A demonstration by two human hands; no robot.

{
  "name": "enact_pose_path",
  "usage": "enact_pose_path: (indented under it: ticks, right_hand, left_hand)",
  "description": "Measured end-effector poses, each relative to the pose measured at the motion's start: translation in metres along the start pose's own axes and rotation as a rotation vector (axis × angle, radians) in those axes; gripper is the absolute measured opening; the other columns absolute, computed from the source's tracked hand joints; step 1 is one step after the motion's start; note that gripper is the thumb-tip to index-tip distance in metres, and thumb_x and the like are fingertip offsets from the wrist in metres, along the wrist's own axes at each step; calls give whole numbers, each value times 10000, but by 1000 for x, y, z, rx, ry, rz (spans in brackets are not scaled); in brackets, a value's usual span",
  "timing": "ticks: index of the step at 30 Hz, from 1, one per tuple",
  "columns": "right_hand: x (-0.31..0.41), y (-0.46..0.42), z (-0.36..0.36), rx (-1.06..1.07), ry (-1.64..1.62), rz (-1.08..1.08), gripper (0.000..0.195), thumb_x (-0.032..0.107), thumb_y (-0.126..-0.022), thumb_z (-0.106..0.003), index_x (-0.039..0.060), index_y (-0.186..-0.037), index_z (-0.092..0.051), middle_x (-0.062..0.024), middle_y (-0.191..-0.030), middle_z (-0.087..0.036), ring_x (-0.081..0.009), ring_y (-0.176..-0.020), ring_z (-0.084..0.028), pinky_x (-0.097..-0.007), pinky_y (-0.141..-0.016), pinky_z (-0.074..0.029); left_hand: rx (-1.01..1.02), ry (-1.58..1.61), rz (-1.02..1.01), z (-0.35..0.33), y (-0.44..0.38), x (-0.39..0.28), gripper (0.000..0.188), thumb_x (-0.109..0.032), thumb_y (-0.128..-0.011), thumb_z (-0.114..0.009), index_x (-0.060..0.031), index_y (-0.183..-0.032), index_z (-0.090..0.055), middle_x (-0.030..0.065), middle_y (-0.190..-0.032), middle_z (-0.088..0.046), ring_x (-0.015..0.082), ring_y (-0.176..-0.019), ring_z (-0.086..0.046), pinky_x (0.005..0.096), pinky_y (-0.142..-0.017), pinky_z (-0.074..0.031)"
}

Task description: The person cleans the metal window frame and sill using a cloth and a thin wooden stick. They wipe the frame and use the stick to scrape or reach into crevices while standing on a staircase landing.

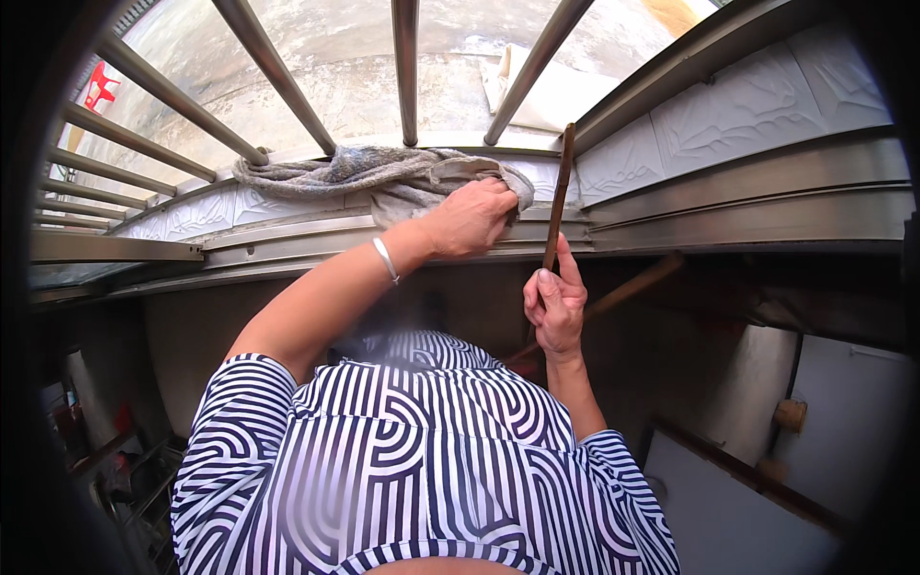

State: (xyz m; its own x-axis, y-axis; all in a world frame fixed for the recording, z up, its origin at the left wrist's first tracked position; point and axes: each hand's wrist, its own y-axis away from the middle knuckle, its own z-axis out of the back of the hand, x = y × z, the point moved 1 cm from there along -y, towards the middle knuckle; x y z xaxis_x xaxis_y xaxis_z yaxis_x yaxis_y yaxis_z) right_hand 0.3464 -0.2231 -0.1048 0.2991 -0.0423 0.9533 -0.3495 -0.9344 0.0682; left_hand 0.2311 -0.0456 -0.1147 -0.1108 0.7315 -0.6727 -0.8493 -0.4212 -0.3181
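A grey, worn cloth (316, 176) lies bunched along the white tiled sill, against the foot of the metal window bars. My left hand (471, 215), with a silver bangle at the wrist, grips the cloth's right end; its fingertips are partly hidden in the folds. To its right, my right hand (557, 309) holds a thin brown stick (560, 194), which looks like wood or bamboo. The stick stands nearly upright in view, pinched near its lower part, with the index finger stretched along it. Its top reaches the right corner of the barred frame.
Metal bars (406, 72) fan out beyond the sill, and a metal window track (302, 241) runs in front of it. Outside, a pale sheet (560, 93) lies on concrete, with a red plastic chair (99, 86) far left. A wooden bar (636, 287) slants at the right, below the track.
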Motion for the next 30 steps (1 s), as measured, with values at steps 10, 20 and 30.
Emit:
enact_pose_path:
  ticks: [10, 20, 30]
  right_hand:
    - [14, -10, 63, 2, -144, -64, 518, 107, -993, -444, 185, -1483, -294, -26, -633, -488, -29, -438, -302, -154, -382, -276]
    - [18, -28, 68, 5, -174, -44, 529, 114, -980, -480, 157, -1477, -305, -19, -617, -512, -26, -439, -333, -161, -387, -267]
    - [14, -24, 67, 72, -136, -53, 527, 102, -982, -470, 178, -1477, -308, -19, -619, -508, -25, -433, -322, -156, -380, -272]
  left_hand:
    - [219, -458, 79, -39, -103, 7, 217, -206, -828, -558, -50, -972, -603, 147, -986, -578, 300, -1019, -552, 405, -887, -416]
    - [317, -597, 312, 9, -51, 1, 233, -191, -870, -527, -18, -1012, -592, 152, -1059, -587, 288, -1030, -562, 405, -873, -453]
    - [288, -587, 366, 41, 0, -14, 436, -332, -844, -630, -12, -1138, -597, 148, -1217, -565, 278, -1146, -520, 383, -969, -377]
